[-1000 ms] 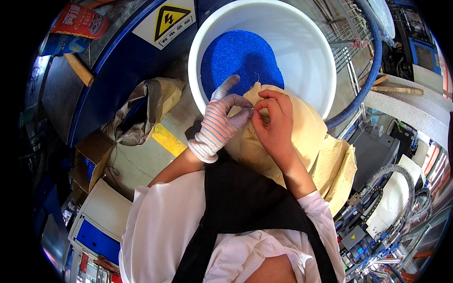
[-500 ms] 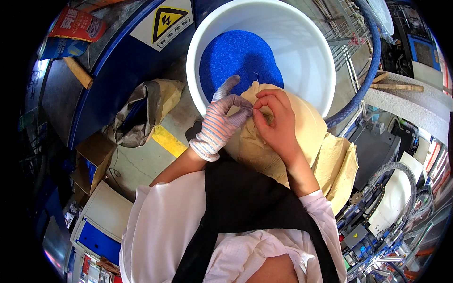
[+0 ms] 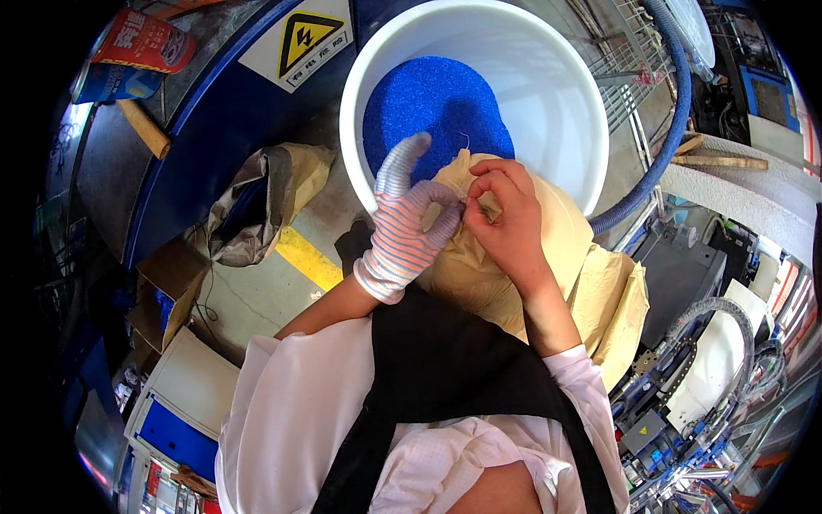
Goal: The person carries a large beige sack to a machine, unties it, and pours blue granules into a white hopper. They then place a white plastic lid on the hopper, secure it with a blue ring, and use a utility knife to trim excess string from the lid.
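Pinching the tan sack's (image 3: 514, 283) top edge with both hands, gloved left (image 3: 407, 227) and bare right (image 3: 505, 223), we lean it against the white bucket (image 3: 565, 111) of blue granules (image 3: 428, 107).

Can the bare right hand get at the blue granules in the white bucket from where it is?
Probably yes. The right hand pinches the top of the tan sack at the white bucket rim, and the blue granules lie uncovered just beyond its fingers.

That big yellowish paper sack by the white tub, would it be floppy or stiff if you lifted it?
Probably floppy: the yellowish paper sack creases and sags under the gloved left hand and bare right hand. Likely heavy if it is full; it bulges roundly. It seems unlikely to roll, slumped against the white plastic tub.
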`<state>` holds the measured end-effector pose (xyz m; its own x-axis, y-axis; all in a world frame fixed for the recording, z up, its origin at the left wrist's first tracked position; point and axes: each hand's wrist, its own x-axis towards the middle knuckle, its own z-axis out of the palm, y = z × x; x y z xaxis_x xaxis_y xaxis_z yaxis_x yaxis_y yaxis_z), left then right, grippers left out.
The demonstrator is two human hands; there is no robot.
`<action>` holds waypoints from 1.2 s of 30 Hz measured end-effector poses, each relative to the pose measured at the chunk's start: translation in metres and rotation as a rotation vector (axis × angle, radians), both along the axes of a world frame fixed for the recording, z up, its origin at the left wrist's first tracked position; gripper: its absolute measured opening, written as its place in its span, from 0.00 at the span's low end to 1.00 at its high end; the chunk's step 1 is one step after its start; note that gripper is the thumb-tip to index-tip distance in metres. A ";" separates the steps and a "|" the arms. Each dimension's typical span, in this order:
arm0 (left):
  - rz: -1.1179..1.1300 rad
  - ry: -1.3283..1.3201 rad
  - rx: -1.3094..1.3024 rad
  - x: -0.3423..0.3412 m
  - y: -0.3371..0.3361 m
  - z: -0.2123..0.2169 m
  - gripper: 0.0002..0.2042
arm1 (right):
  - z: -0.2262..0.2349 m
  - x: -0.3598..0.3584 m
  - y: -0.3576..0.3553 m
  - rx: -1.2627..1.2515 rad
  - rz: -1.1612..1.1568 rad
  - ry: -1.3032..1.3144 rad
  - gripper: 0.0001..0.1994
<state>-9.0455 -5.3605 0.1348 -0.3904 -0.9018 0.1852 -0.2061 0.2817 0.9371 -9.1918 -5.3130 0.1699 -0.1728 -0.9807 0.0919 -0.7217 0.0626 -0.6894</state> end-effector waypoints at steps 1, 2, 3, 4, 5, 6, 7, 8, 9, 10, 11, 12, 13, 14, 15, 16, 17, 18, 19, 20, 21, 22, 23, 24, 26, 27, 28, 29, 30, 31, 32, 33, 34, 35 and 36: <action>-0.020 -0.037 -0.069 0.001 -0.001 0.001 0.07 | 0.000 0.000 0.000 -0.004 0.000 -0.011 0.08; -0.018 -0.047 -0.044 0.001 0.000 0.001 0.07 | 0.000 0.000 0.000 -0.009 0.006 -0.012 0.08; -0.016 -0.056 -0.018 0.002 0.000 0.001 0.07 | 0.000 0.001 0.000 -0.015 0.011 -0.014 0.08; -0.016 -0.065 0.007 0.002 0.001 0.001 0.08 | 0.000 0.001 0.000 -0.021 0.015 -0.014 0.08; -0.018 -0.065 0.009 0.002 0.001 0.000 0.08 | -0.001 0.001 0.000 -0.031 0.022 -0.004 0.08; -0.020 -0.063 0.012 0.002 0.001 -0.002 0.07 | -0.002 0.001 0.000 -0.042 0.028 0.007 0.08; -0.022 -0.063 0.015 0.003 0.001 -0.003 0.07 | -0.002 0.002 0.000 -0.052 0.034 0.017 0.09; -0.024 -0.071 0.014 0.003 0.001 -0.002 0.07 | -0.002 0.003 0.000 -0.060 0.038 0.034 0.09; -0.026 -0.079 0.012 0.003 0.001 -0.001 0.07 | -0.002 0.003 0.000 -0.067 0.042 0.052 0.09; -0.027 -0.087 0.011 0.004 0.001 -0.001 0.07 | -0.001 0.003 0.000 -0.074 0.047 0.070 0.09; -0.028 -0.105 -0.009 0.004 0.001 -0.001 0.07 | -0.001 0.003 -0.001 -0.077 0.057 0.084 0.09; -0.030 -0.123 -0.030 0.004 0.000 -0.002 0.07 | 0.000 0.003 -0.001 -0.079 0.066 0.099 0.09; -0.031 -0.140 -0.050 0.004 -0.001 -0.002 0.07 | 0.001 0.003 -0.001 -0.082 0.076 0.114 0.09; -0.033 -0.138 -0.067 0.004 -0.002 -0.002 0.07 | 0.002 0.003 -0.002 -0.085 0.092 0.128 0.09; -0.035 -0.137 -0.083 0.004 -0.004 -0.002 0.07 | 0.004 0.002 -0.003 -0.088 0.108 0.142 0.09; -0.038 -0.135 -0.100 0.003 -0.006 -0.001 0.07 | 0.006 0.001 -0.004 -0.091 0.123 0.156 0.10; -0.050 -0.139 -0.118 0.003 -0.008 0.001 0.07 | 0.007 0.000 -0.004 -0.089 0.138 0.165 0.10; -0.063 -0.144 -0.137 0.003 -0.011 0.003 0.07 | 0.009 -0.001 -0.005 -0.088 0.153 0.173 0.10; -0.076 -0.148 -0.156 0.002 -0.012 0.004 0.08 | 0.010 -0.002 -0.005 -0.087 0.167 0.183 0.10; -0.088 -0.136 -0.140 0.002 -0.013 0.005 0.07 | 0.011 -0.003 -0.006 -0.088 0.180 0.178 0.10; -0.099 -0.123 -0.125 0.001 -0.014 0.005 0.07 | 0.012 -0.003 -0.006 -0.089 0.192 0.173 0.10; -0.110 -0.110 -0.110 0.001 -0.014 0.005 0.07 | 0.012 -0.004 -0.007 -0.091 0.204 0.169 0.10; -0.117 -0.076 -0.057 0.001 -0.013 0.004 0.06 | 0.011 -0.004 -0.006 -0.085 0.191 0.140 0.10; -0.124 -0.042 -0.005 0.000 -0.011 0.001 0.05 | 0.009 -0.003 -0.005 -0.079 0.177 0.110 0.10; -0.130 0.032 0.133 -0.001 -0.007 -0.005 0.05 | 0.004 -0.002 -0.003 -0.053 0.135 0.024 0.09; -0.128 0.072 0.218 -0.002 -0.005 -0.008 0.05 | 0.002 -0.002 -0.001 -0.034 0.107 -0.032 0.09; -0.128 0.112 0.304 -0.003 -0.002 -0.011 0.05 | 0.000 -0.001 0.001 -0.015 0.078 -0.089 0.09; -0.127 0.155 0.351 -0.004 -0.001 -0.014 0.06 | -0.002 0.000 0.002 0.014 0.045 -0.171 0.09; -0.127 0.199 0.397 -0.005 0.000 -0.016 0.06 | -0.003 0.000 0.003 0.042 0.012 -0.253 0.08; -0.125 0.244 0.443 -0.005 0.001 -0.018 0.07 | -0.004 0.001 0.004 0.071 -0.020 -0.334 0.08; -0.122 0.265 0.485 -0.005 0.002 -0.019 0.07 | -0.004 0.000 0.005 0.077 -0.032 -0.337 0.08; -0.118 0.286 0.528 -0.005 0.003 -0.019 0.06 | -0.004 -0.001 0.006 0.083 -0.044 -0.339 0.08; -0.114 0.307 0.571 -0.005 0.004 -0.020 0.06 | -0.003 -0.002 0.006 0.089 -0.057 -0.341 0.08; -0.115 0.282 0.535 -0.005 0.003 -0.019 0.06 | -0.001 -0.003 0.006 0.054 -0.043 -0.279 0.08; -0.116 0.258 0.500 -0.005 0.002 -0.018 0.06 | 0.003 -0.003 0.006 0.018 -0.031 -0.216 0.09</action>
